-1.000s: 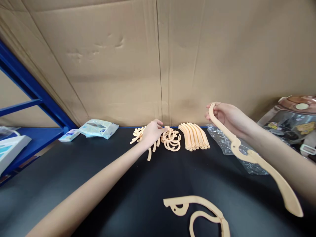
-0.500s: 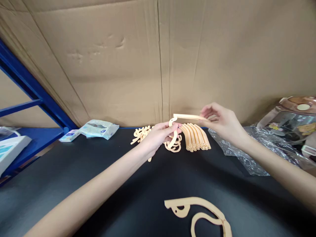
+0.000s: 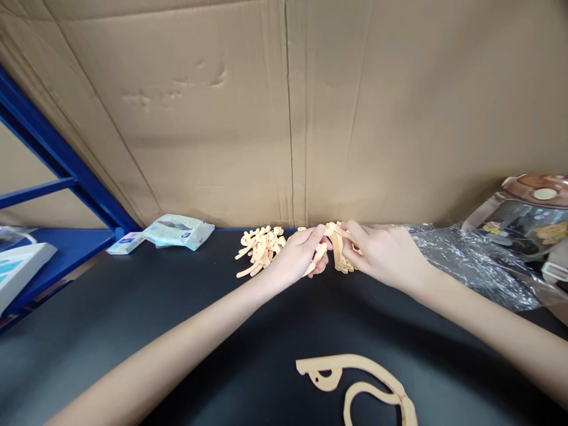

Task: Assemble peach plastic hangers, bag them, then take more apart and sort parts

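Note:
My left hand (image 3: 298, 255) is closed around a pale curved wooden piece (image 3: 316, 260), whose lower end sticks out below the thumb. Just to its right, my right hand (image 3: 385, 253) pinches a pale wooden strip (image 3: 348, 235); the fingers cover part of it. The tips of both hands are close together, and I cannot tell whether the two pieces touch. Under the right fingers, a row of stacked curved wooden strips (image 3: 341, 263) is partly hidden. To the left of my left hand lies a heap of small wooden pieces (image 3: 262, 247).
An assembled wooden shape (image 3: 350, 360) lies on the black table (image 3: 213, 349) near the front. Clear plastic wrap (image 3: 470, 266) and a transparent bag (image 3: 523, 216) are at right. A wipes packet (image 3: 177, 231) sits back left, beside a blue metal frame (image 3: 84, 171). Cardboard (image 3: 199, 130) stands behind.
My right hand has come down and left with the wooden strip, closer to my left hand. My left hand has lowered slightly and turned its curved piece.

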Demonstrator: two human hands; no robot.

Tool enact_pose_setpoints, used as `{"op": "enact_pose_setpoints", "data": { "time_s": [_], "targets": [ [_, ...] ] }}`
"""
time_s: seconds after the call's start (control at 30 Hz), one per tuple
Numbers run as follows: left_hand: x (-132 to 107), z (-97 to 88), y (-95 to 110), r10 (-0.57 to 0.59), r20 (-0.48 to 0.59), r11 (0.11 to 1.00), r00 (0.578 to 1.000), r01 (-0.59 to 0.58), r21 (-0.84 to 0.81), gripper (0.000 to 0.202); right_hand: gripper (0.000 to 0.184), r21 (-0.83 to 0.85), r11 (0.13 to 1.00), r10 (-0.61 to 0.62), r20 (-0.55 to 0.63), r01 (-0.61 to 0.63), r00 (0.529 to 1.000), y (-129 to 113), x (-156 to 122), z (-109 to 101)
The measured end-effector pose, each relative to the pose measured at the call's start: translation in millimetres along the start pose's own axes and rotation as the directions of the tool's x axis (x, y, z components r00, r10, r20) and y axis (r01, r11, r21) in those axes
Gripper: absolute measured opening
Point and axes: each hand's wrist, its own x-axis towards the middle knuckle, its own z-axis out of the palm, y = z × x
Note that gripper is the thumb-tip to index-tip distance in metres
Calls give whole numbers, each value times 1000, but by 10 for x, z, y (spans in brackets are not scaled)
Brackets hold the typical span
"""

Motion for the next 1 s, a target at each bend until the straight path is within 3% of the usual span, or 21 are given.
{"op": "enact_pose_setpoints", "data": {
  "time_s": [0.13,0.23,0.37,0.53,0.67,0.73,0.83,0.87,1.0],
  "targets": [
    [17,52,-62,-29,-18,999,999,30,24,40,27,3,997,-82,-28,82,996,-5,-7,1],
    [19,74,-78,-45,-2,998,999,46,35,39,22,78,981,-181,2,180,984,5,-18,30],
    [4,113,-103,-28,-13,996,1000,29,79,36,26,180,965,-202,58,189,978,-30,-30,80],
    [-118,258,-170,76,-99,967,992,-49,252,40,24,370,928,-84,112,37,990,-66,-18,90],
    [-232,276,-66,119,-48,902,992,-87,422,32,29,518,837,100,179,-180,979,192,60,88],
    [-211,119,41,103,-35,884,994,-75,462,31,34,622,719,213,226,-310,950,388,108,79],
    [-98,-356,174,39,-105,873,994,18,487,33,33,799,357,410,331,-484,850,641,150,35],
    [-59,-546,191,18,-148,868,989,59,494,35,33,818,293,444,342,-495,828,700,149,13],
    [24,-1163,53,-24,-344,825,939,213,523,38,30,810,355,459,285,-467,842,810,61,-61]
  ]
}}
